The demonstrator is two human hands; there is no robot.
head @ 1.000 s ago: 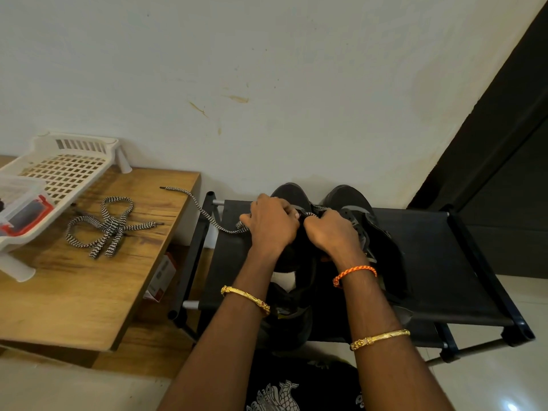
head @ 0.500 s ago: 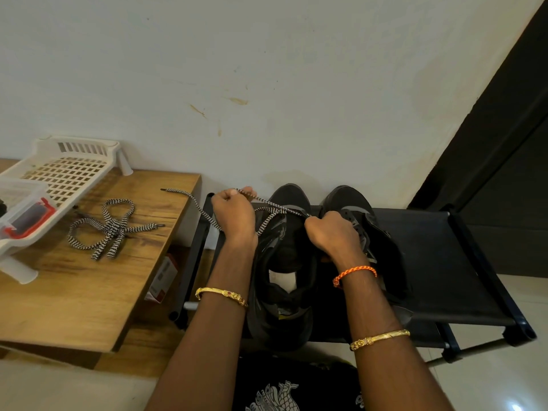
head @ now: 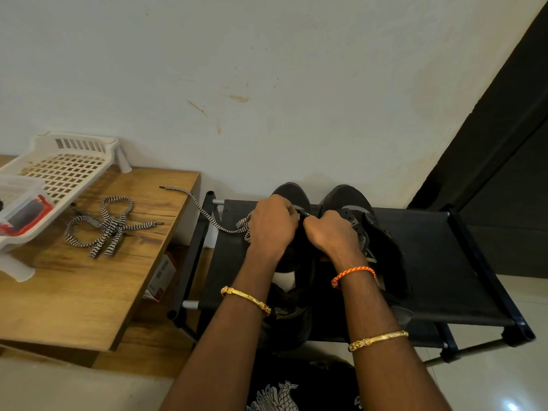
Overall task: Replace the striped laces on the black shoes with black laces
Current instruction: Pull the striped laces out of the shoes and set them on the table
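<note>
Back from 9 o'clock since half a second ago, left hand (head: 274, 223) down on the left shoe (head: 292, 193) again, knuckle to knuckle with the right hand (head: 332, 232). At far left, white tray (head: 68, 170) on the wooden table (head: 89, 280), with a clear red-trimmed box (head: 20, 209) on its near end. Just right of the tray, at about 3 o'clock from it, a loose striped lace (head: 106, 226) heaped on the tabletop. Further right, a second striped lace (head: 204, 213), its tip on the table's far right edge, sagging across the gap to the black rack (head: 444, 262) and running under the left hand. Left fingers curled around that lace at the shoe's eyelets. Right fingers curled too, on the shoe's upper or the lace; cannot tell which. At 3 o'clock from the hands, right shoe (head: 347, 200), lace-free, beside the left one on the rack, toes toward the wall.
</note>
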